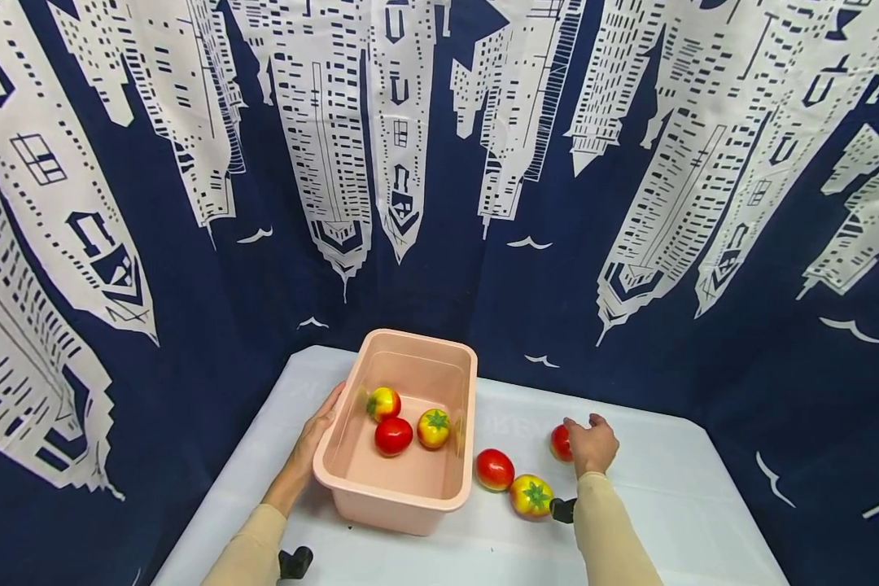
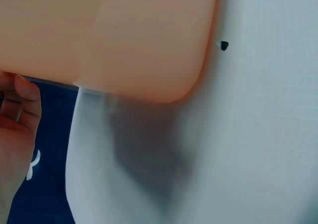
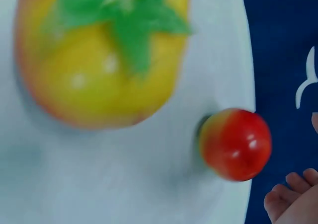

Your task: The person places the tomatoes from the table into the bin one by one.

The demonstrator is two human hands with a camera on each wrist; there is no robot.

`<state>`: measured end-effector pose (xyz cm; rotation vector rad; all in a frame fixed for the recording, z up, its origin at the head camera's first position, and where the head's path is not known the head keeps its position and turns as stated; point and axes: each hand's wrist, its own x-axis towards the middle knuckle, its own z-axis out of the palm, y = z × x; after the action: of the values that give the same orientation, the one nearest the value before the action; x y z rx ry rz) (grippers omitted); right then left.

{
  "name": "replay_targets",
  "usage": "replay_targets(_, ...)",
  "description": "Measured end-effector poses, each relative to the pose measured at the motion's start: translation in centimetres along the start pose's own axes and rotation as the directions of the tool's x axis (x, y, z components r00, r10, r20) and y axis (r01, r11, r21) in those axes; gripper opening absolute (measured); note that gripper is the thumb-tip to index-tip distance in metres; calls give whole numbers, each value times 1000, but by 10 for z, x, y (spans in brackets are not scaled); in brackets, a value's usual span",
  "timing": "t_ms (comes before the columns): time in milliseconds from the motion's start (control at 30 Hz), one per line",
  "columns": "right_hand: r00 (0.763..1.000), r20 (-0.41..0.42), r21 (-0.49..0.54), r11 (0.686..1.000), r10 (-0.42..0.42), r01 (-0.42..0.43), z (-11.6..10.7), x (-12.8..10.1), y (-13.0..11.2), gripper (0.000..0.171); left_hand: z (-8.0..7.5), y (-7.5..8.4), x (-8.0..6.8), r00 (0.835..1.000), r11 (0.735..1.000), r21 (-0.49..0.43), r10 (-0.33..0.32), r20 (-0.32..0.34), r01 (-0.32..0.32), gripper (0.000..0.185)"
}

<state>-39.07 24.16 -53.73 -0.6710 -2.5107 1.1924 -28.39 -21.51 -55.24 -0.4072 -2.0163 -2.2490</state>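
My left hand (image 1: 315, 435) lies against the outer left wall of a pink plastic bin (image 1: 388, 509), fingertips close to its rim. In the left wrist view the thumb (image 2: 27, 90) shows beside the bin wall (image 2: 134, 50). Three toy tomatoes are inside: a yellow-red one (image 1: 384, 404), a red one (image 1: 393, 437) and a yellow one with a green leafy top (image 1: 434, 429). On the right, my right hand (image 1: 593, 446) reaches beside a red tomato (image 1: 561, 443), partly covering it, fingers spread. The right wrist view shows those fingers (image 3: 298, 182) apart from the tomato (image 3: 236, 144).
Between the bin and my right arm, a red tomato (image 1: 494, 470) and a yellow tomato with a green top (image 1: 531, 496) lie on the white tabletop (image 1: 674, 505). A dark blue curtain with white buildings (image 1: 439, 293) hangs behind the table.
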Motion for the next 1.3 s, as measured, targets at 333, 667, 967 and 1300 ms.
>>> replay_targets(333, 996, 77, 1, 999, 45, -45, 17, -10, 30, 68, 0, -1, 0, 1000, 1000, -21, -18, -1, 18, 56)
replay_targets(667, 1000, 0, 29, 999, -25, 25, 24, -14, 51, 61, 1, -2, 3, 999, 999, -21, -32, -10, 32, 56)
replay_targets(967, 1000, -2, 111, 994, -17, 17, 30, -12, 57, 64, 0, 1, -1, 999, 999, -18, -29, -20, 29, 55)
replay_targets(1300, 999, 10, 216, 975, 48, -49, 22, -10, 59, 65, -1, 1, 0, 1000, 999, -26, -27, -15, 27, 56)
